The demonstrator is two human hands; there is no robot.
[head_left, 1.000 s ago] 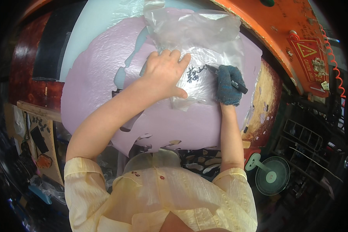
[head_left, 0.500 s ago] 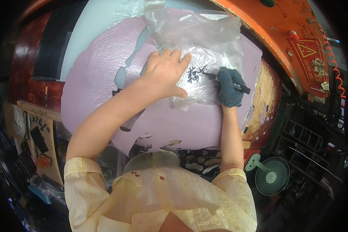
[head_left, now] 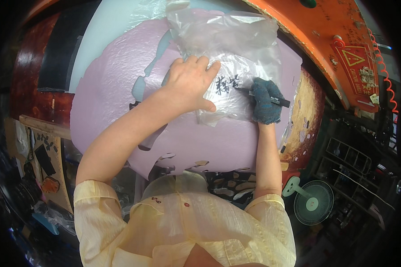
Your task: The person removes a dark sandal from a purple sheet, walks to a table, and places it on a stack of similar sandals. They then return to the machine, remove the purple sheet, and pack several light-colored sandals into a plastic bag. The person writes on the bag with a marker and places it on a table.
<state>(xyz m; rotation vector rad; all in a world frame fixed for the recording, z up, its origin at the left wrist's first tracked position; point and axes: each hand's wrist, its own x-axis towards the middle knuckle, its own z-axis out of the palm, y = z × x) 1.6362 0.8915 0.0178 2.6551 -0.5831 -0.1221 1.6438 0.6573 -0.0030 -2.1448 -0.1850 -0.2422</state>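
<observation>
A clear plastic bag [head_left: 236,40] lies over a purple sheet of material [head_left: 218,142], with black handwriting on its lower part. My bare left hand [head_left: 189,84] rests on the bag's left edge, fingers spread and flat. In my right hand [head_left: 267,101], which wears a dark blue-grey knit glove, is a black marker pen [head_left: 278,101]. Its tip touches or nearly touches the bag, just right of and below the written strokes. The gloved fingers are closed round the pen's barrel.
An orange machine body [head_left: 316,44] with a warning plate rises at the upper right, a red coiled cord [head_left: 385,75] beyond it. A green desk fan [head_left: 313,203] stands lower right. Purple scraps lie on the worn board [head_left: 305,120]. Black sheets [head_left: 64,49] lie at the upper left.
More black strokes have appeared on the bag, to the right of the first character. My right hand and the pen have shifted slightly right and down; the left hand stays put.
</observation>
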